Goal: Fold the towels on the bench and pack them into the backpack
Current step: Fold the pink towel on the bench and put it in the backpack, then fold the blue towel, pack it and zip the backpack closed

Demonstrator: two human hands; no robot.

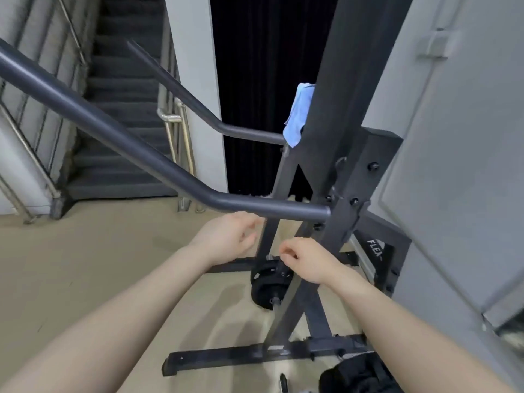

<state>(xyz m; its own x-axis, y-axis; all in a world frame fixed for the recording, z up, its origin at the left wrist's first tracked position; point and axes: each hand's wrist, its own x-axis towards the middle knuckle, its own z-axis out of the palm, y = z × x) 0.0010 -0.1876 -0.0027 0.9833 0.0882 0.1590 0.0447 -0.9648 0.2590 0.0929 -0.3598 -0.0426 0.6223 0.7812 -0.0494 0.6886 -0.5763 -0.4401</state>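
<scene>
While both arms reach forward, the left hand hangs just under the bent bar, fingers loosely curled and a bit spread, holding nothing. At about 3 o'clock from it, the right hand floats near the rack leg, fingers curled in, thumb near the index, nothing visibly pinched. A blue towel is draped on the rack at 12 o'clock from the hands. Something black, maybe the backpack, sits at 5 o'clock by the rack's foot.
</scene>
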